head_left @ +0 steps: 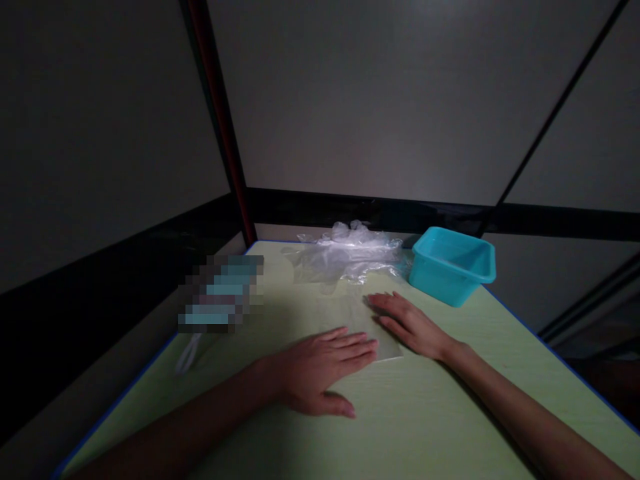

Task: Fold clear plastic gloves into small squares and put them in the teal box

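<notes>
A clear, thin plastic bag (387,348) lies flat on the pale green table (425,420), hard to make out against the surface. My left hand (327,373) rests palm down on its near left part, fingers stretched out and thumb apart. At the bag's right side, my right hand (407,323) touches it with the fingertips, its fingers extended and the thumb a little away. Neither hand grips anything. Part of the bag is hidden under the left hand.
Crumpled clear plastic bags (350,253) form a heap at the table's far edge. To their right stands a turquoise plastic basket (445,277). A blurred-out, bluish object (223,293) with a white strap (189,353) lies at the left edge. Walls (360,100) rise behind and to the left.
</notes>
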